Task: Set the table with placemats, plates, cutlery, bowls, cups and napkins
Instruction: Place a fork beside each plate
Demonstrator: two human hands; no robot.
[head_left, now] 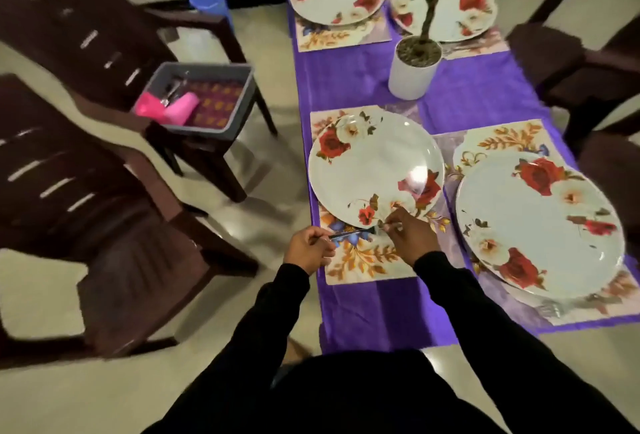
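Purple tabletop [367,309] over pale floor; your left hand [310,248] and right hand [410,234] pinch a thin fork [349,234] at its near-left edge.

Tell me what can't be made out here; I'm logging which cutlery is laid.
Head view:
- Utensil between left hand and right hand: blurred, ends covered by fingers.
- Grey bin contents: small, blurred.
- Far right plate: partly behind the plant.

long black sleeves [491,322] to wrists; black garment below; hands bare
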